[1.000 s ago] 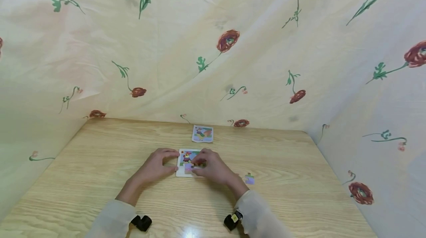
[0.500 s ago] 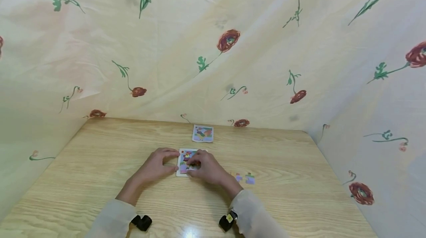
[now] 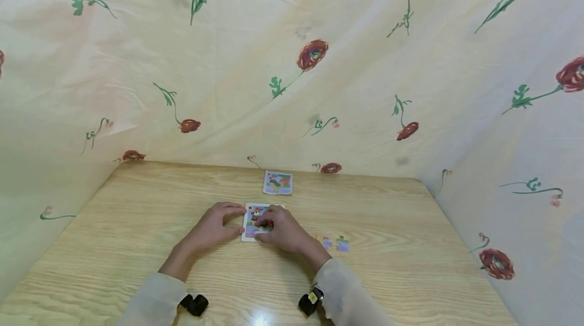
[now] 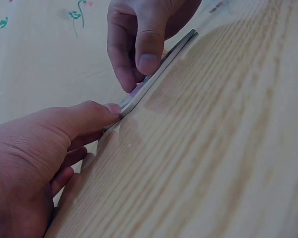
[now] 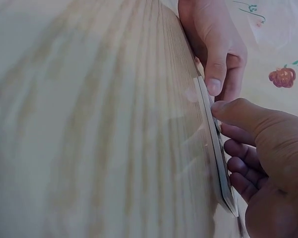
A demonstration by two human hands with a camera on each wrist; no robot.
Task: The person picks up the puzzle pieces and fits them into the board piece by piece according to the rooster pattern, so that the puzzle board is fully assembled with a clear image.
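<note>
A white-framed jigsaw puzzle board (image 3: pixel 248 239) with a bird picture lies flat on the wooden table. My left hand (image 3: pixel 218 225) holds its left edge, thumb at the near corner and index finger farther up. Over the board, my right hand (image 3: pixel 284 229) has thumb and fingertips on a lilac puzzle piece (image 3: pixel 251 231) at the lower left, and covers much of the picture. In the left wrist view, the left thumb (image 4: pixel 107 113) touches the board's corner. The right wrist view shows the board's edge (image 5: pixel 212 134) side-on, with the right fingers curled above it.
Two loose puzzle pieces lie right of the board, one lilac and red (image 3: pixel 327 243), the other lilac and green (image 3: pixel 343 244). Behind the board is a square picture card (image 3: pixel 278 183). A flowered cloth (image 3: pixel 237 77) hangs around the table's back and sides.
My right hand has moved left and slightly down with the lilac piece, which now lies at the board's lower left. The lilac and red loose piece has come into view. My left hand stays put.
</note>
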